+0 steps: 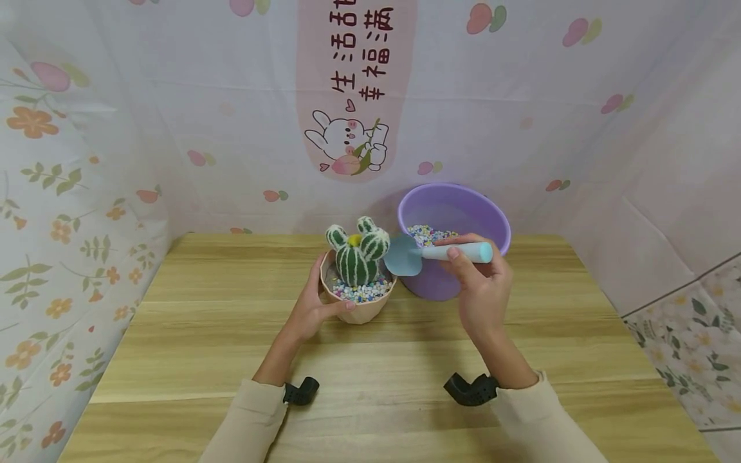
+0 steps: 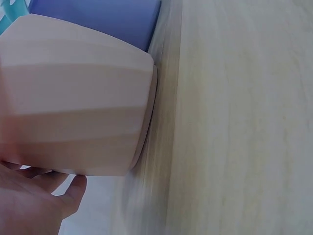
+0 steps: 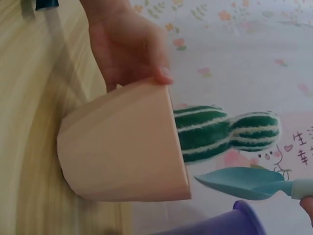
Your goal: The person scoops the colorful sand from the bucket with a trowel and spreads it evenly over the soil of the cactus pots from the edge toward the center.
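A crocheted green cactus [image 1: 357,267] with white stripes and a yellow top stands upright in a pale peach flower pot [image 1: 361,314]. Small coloured pebbles [image 1: 366,292] lie around its base, mostly on the near and right side. My left hand [image 1: 309,312] holds the pot from the left, its thumb at the near rim and fingers round the side. The right hand [image 1: 486,289] grips the handle of a light blue trowel [image 1: 404,256]. In the right wrist view, the trowel's blade [image 3: 244,182] has its tip right beside the pot's rim.
A purple bucket [image 1: 437,283] stands just right of the pot, with more coloured pebbles [image 1: 425,235] inside. The wooden table [image 1: 231,347] meets a patterned cloth backdrop [image 1: 243,141] behind. Black wrist mounts [image 1: 471,390] stick inward from both forearms.
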